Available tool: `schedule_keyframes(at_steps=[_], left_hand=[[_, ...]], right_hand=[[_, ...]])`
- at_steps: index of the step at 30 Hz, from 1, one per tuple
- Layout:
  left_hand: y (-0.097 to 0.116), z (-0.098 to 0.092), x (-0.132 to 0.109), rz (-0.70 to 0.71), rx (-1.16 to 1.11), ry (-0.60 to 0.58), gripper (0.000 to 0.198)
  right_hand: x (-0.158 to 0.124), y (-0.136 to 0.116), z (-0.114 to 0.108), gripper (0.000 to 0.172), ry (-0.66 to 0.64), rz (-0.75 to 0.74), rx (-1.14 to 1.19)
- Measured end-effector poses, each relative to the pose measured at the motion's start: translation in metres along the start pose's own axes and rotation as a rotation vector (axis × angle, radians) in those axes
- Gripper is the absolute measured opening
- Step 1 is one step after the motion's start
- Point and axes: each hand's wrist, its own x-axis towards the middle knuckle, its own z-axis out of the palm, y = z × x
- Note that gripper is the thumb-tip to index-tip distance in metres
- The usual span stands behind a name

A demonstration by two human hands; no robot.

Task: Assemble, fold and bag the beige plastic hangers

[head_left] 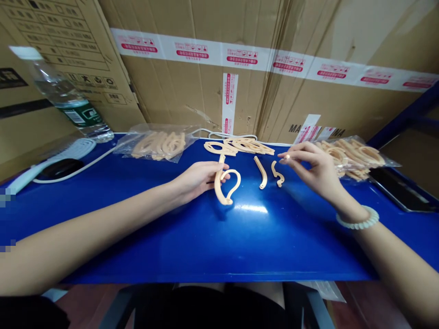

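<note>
My left hand (202, 178) is closed on a curved pale wooden piece (218, 185) with a thinner hook-shaped loop joined at its lower end. It is held a little above the blue tabletop. Off to the right, my right hand (315, 169) is raised with thumb and index finger pinched at a small bright spot; what it holds is too small to name. Between the hands lie a bent wooden strip (261, 172) and a small S-shaped wooden piece (277, 174). Behind them is a pile of flat wooden loops (247, 145).
Clear bags of wooden pieces lie at left (159, 144) and right, the latter (356, 155) beside a dark phone (401, 189). A water bottle (68, 96), a white brush-like object (65, 155) and a cable (92, 169) occupy the left. Large cardboard boxes (192, 100) wall the back.
</note>
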Motion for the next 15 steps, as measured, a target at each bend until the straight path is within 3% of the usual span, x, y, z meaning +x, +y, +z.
schedule_keyframes(at_steps=[7,11,15], left_hand=[[-0.001,-0.002,-0.004,0.023,-0.048,-0.034,0.006],[-0.013,-0.007,-0.006,0.003,-0.058,-0.066,0.006],[-0.015,-0.016,-0.003,0.114,-0.051,-0.063,0.007]], right_hand=[[-0.006,0.023,0.012,0.027,-0.315,-0.176,-0.184],[-0.006,0.024,0.01,0.027,-0.425,-0.191,-0.245],[-0.008,0.023,0.007,0.028,-0.51,-0.174,-0.307]])
